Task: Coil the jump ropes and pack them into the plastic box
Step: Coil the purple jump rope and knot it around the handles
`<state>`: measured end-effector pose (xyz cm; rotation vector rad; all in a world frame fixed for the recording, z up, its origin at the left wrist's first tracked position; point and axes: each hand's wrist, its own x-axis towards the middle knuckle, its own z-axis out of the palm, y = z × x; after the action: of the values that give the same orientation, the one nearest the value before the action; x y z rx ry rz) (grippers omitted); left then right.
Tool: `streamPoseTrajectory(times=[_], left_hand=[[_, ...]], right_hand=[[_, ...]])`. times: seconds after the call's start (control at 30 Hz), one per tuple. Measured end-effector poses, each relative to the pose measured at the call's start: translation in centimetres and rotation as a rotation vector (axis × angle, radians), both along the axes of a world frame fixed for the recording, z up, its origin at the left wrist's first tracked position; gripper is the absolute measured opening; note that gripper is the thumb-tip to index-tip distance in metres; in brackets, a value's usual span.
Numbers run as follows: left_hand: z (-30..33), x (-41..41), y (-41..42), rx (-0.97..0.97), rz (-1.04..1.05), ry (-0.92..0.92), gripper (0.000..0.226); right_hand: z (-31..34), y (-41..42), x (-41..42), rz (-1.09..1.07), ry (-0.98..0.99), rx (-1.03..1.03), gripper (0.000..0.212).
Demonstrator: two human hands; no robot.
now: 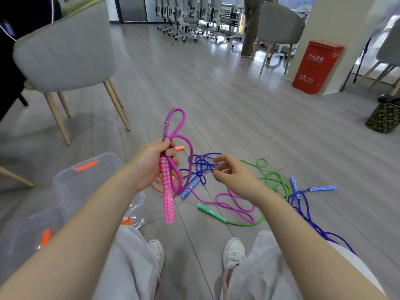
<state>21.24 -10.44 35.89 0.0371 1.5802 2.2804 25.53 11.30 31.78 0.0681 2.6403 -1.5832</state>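
— Pink jump rope (187,148), braided cord with a pink-and-white patterned handle (167,191): where is it against my fingers?

— I see my left hand (151,163) wrapped round the upper end of that handle, fingers (172,152) curled over it together with a couple of cord loops. The handle hangs below the fist. A second, spring-wrapped section (167,124) of the cord stands up above the fist, with loops beside it.

— Which way does it point?

— The handle's long axis runs nearly upright, the free end pointing down toward the grey plank floor (238,109) and tipped slightly to the right. The rest of the pink cord trails down and right, lying in loose loops on the floor.

— And my right hand (233,176)?

— Apart from the rope, hovering just right of it, fingers relaxed and spread, holding nothing. It hangs over the tangle of blue jump rope (203,165).

— The box?

— The clear plastic box with orange latches (86,169) sits on the floor to the left, just beside my left forearm. A green jump rope (270,180) with a green patterned handle (212,213) lies on the floor to the right, and another blue rope (303,208) farther right.
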Motion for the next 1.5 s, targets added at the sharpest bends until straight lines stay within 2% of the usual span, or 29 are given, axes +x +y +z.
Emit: streamPoseTrajectory(times=[0.07, 0.13, 0.17, 0.27, 0.33, 0.43, 0.63, 0.77, 1.0, 1.13, 1.27, 1.37, 1.5], left_hand=[[0.2, 0.7, 0.5, -0.007, -0.098, 0.006, 0.025], [0.5, 1.1, 0.7, 0.015, -0.162, 0.006, 0.024], [0.6, 1.2, 0.8, 0.036, -0.179, 0.009, 0.024], [0.9, 1.3, 0.4, 0.076, -0.185, 0.025, 0.025], [1.0, 1.2, 0.2, 0.076, -0.19, 0.035, 0.026], [1.1, 1.4, 0.1, 0.084, -0.231, 0.012, 0.025], [0.7, 1.7, 0.4, 0.057, -0.307, 0.029, 0.023], [0.7, 1.8, 0.5, 0.047, -0.323, 0.04, 0.023], [0.7, 1.6, 0.5, 0.054, -0.261, 0.037, 0.025], [0.7, 1.4, 0.5, 0.026, -0.198, 0.052, 0.025], [0.3, 1.3, 0.7, -0.143, -0.113, 0.115, 0.025], [-0.3, 1.6, 1.1, -0.488, -0.081, 0.277, 0.026], [-1.3, 1.9, 1.3, -0.702, -0.12, 0.374, 0.029]], right_hand=[[-0.8, -1.0, 0.1, 0.029, 0.025, 0.034, 0.043], [-1.5, -1.4, 0.1, 0.056, 0.024, 0.065, 0.053], [-1.8, -1.5, 0.1, 0.076, 0.015, 0.082, 0.051], [-2.0, -1.2, 0.0, 0.153, -0.046, 0.124, 0.027], [-2.2, -1.4, 0.1, 0.159, -0.065, 0.128, 0.027], [-2.8, -2.0, 0.1, 0.02, -0.007, 0.104, 0.042], [-2.4, -2.1, -0.1, -0.264, 0.165, 0.004, 0.035], [-2.2, -1.5, -0.4, -0.119, 0.101, 0.075, 0.014], [-1.3, -1.6, 0.1, 0.187, -0.1, 0.075, 0.019], [-0.1, -1.2, 0.5, 0.274, -0.168, 0.014, 0.018], [0.6, -0.5, 0.5, 0.197, -0.08, -0.031, 0.014], [1.4, -0.3, 0.4, 0.081, 0.004, -0.194, 0.016], [2.9, -0.6, 0.8, 0.023, 0.069, -0.423, 0.012]])
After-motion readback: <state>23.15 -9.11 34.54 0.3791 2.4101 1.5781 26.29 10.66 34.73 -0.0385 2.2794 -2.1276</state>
